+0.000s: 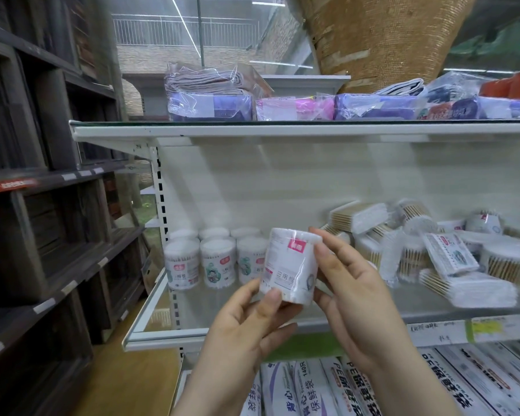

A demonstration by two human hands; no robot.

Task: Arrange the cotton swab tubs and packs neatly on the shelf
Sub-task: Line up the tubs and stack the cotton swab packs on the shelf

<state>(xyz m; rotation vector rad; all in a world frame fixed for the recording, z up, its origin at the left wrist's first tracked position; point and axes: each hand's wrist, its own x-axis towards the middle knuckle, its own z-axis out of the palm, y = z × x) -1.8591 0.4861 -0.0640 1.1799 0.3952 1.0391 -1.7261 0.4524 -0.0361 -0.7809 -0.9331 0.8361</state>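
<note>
Ok, swab tub (290, 265) held in a two-hand grip w/ left hand (246, 322) low, right hand (351, 295) up top; axis approx upright. Tidy tub row (216, 262) lies just left-behind the grip, left hand nearer; loose packs (451, 259) to the right.

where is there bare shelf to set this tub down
Bare shelf lies in front of the upright tubs, left of the held tub. The right half is crowded with a jumbled pile of packs, leaving only a thin front strip.
</note>
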